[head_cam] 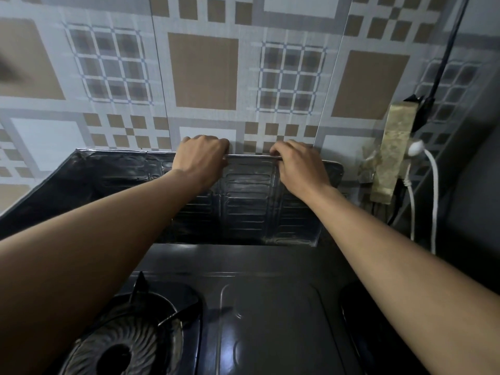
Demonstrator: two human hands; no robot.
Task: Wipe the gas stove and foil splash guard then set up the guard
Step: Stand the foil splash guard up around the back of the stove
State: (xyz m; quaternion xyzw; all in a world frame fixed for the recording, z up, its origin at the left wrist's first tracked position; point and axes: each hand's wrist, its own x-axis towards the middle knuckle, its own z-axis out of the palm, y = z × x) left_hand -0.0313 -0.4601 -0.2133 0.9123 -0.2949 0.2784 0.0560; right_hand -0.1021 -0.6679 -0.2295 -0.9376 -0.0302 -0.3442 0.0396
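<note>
The top edge of the guard (243,201) is gripped by both hands: the left hand (201,155) and right hand (300,165) are closed over its rim, fingers curled behind, thumbs hidden, set a little apart near the middle. The guard is held upright against the wall (203,71) at the back of the stove (270,307), w/ a side panel angled fwd on the left. Wiping is judged done; the set-up step seems in hand. Next, the guard likely needs to be seated square behind the stove and the panels angled so it stands alone, w/ light pressure, since thin foil creases easily. The foil is embossed w/ ribbed rectangles, dull and dark; the stove top is smooth, glossy dark metal; the left burner (119,347) has swirled fins. A power strip (392,152) w/ a white cable hangs to the right.
</note>
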